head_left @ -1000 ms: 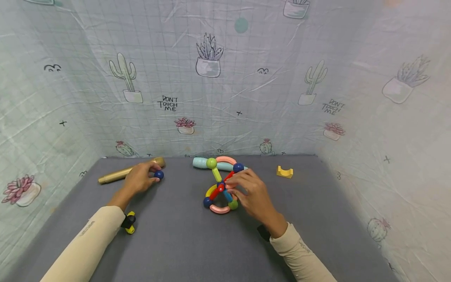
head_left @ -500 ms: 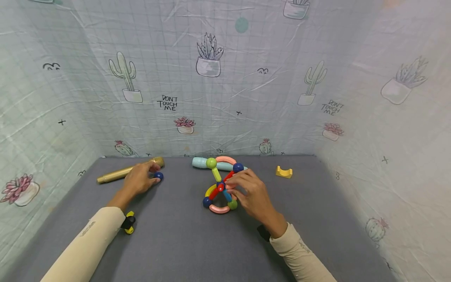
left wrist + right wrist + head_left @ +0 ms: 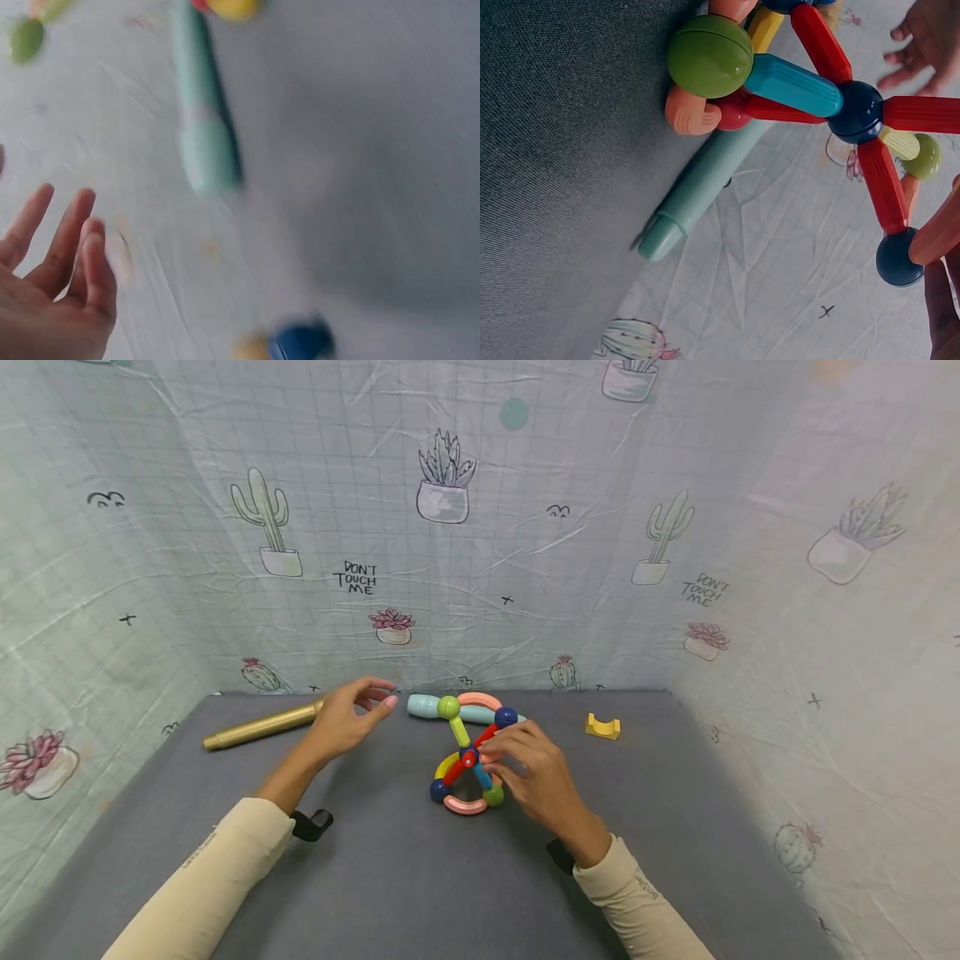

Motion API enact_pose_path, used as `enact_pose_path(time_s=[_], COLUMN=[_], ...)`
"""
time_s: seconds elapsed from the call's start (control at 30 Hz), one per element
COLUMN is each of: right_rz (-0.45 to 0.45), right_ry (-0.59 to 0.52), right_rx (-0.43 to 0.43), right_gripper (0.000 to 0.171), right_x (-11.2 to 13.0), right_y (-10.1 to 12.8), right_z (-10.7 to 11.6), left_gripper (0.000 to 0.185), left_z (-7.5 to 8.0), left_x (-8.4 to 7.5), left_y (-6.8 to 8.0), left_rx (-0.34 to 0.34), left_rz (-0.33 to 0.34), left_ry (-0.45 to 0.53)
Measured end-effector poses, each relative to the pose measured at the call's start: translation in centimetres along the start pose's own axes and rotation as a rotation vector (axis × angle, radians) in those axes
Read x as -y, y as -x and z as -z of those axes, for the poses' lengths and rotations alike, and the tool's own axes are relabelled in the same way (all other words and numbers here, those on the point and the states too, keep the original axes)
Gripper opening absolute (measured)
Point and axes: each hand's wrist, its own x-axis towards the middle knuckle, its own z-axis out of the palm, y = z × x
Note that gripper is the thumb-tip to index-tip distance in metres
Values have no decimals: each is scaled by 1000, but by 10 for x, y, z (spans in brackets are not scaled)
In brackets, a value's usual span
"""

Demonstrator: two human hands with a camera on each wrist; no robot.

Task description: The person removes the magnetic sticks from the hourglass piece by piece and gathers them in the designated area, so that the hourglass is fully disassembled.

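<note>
Right fingers [image 3: 508, 744] — holding model [image 3: 468, 758], left fingers [image 3: 99, 274] (spread)

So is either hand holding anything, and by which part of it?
The right hand holds a pink curved stick; where along its length cannot be told, as the wrist view cuts it off. The left hand holds nothing.

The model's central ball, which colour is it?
The central ball is dark blue, clearest in the right wrist view.

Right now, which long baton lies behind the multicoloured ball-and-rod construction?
The pale turquoise baton, partly hidden by that construction; the gold baton reaches behind the left hand.
</note>
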Motion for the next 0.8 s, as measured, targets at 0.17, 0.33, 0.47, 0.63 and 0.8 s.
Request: enact_pose_path(time_s=[0.17,0.33,0.47,0.63,0.8], right_rz=[4,24,57,62,48], right_ry=[9,11,23,38,52], right_rx=[5,4,0,15,24], right_gripper=[28,30,33,33,35], right_x=[-1,-1,-2,-2,1], right_y=[1,2,3,5,5], right_z=[0,-1,-2,-4,-6], left_gripper=[49,49,48,46,43], left_z=[-20,-42,-57,-69,-76], left_x=[-30,-45,-48,-45,-44], left_y=[-7,-15,-17,-16,-15], left_rx=[188,315,345,346,313], left_rz=[34,97,100,72,77], left_ry=[296,464,561,659,734])
